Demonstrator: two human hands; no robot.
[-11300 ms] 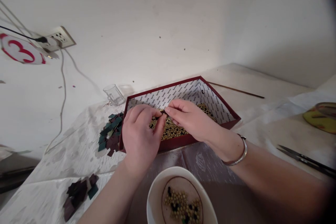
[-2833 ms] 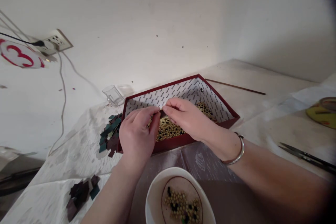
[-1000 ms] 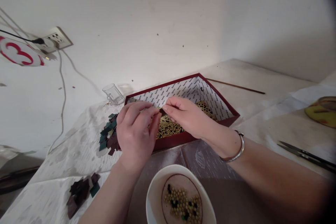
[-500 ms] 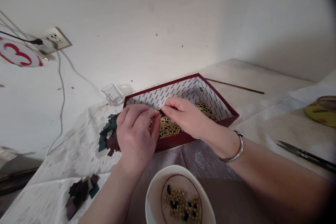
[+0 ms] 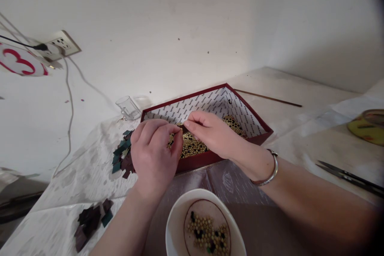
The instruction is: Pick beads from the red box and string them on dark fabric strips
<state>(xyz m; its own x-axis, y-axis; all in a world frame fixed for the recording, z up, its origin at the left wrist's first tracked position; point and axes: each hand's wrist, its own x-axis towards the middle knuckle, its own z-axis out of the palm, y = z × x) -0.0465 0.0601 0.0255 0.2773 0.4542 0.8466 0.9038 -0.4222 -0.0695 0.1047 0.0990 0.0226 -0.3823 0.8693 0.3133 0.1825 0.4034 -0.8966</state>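
Observation:
Both hands meet over a dark red box (image 5: 192,162) lined with printed white paper and holding many small gold and black beads (image 5: 195,146). My right hand (image 5: 207,130), with a silver bangle at the wrist, pinches a small dark brown piece (image 5: 185,129) between thumb and forefinger. Close beside it, my left hand (image 5: 157,148) is closed in a pinch, its thumb and forefinger tips at the same piece. Whatever else those fingertips hold is too small to make out. Below the hands stands a white bowl (image 5: 172,224) with more gold and dark beads.
Dark green and brown flat pieces (image 5: 121,154) lie left of the box, a smaller pile (image 5: 90,222) nearer me. A glass mug (image 5: 129,108) stands behind. To the right are a thin stick (image 5: 270,98), black thread snips (image 5: 345,174) and a yellow tape roll (image 5: 366,130).
My left hand has shifted slightly left, its fingertips a little farther from the right hand's. The right hand keeps its pinch in the same place.

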